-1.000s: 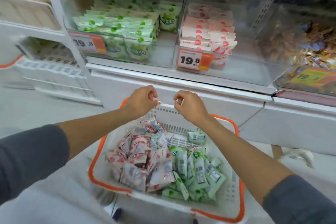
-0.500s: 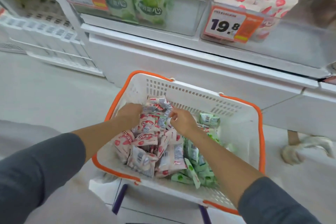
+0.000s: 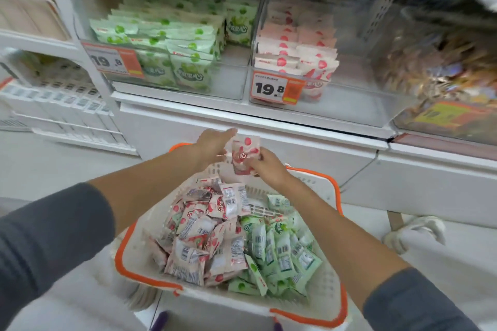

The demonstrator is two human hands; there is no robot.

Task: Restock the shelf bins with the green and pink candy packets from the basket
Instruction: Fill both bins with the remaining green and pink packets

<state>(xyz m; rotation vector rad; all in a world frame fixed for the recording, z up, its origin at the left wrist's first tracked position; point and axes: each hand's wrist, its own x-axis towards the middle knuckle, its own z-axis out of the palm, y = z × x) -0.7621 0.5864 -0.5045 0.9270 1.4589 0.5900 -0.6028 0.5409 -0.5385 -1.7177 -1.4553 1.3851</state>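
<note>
**Trainee:** Where is the item, and how is it held?

**Supervisor:** One pink-and-white foil candy packet [image 3: 243, 154] is upright above the far rim of the white plastic basket with the orange rim [image 3: 333, 301], below the shelf. The right hand [image 3: 265, 166] grips its lower right part with the fingers curled round it. The left hand [image 3: 212, 145] has its fingers extended nearly straight and touches the packet's upper left edge. Its thumb is not visible.

**Trainee:** Progress?

**Supervisor:** Judged early to midway. The basket holds a heap of pink packets [image 3: 204, 234] on the left and a heap of green packets [image 3: 279, 247] on the right. The clear left bin [image 3: 234, 80] is largely stocked with green. The clear pink bin [image 3: 349, 105] shows bare floor at the front and right. The held packet is not yet in it.
</note>
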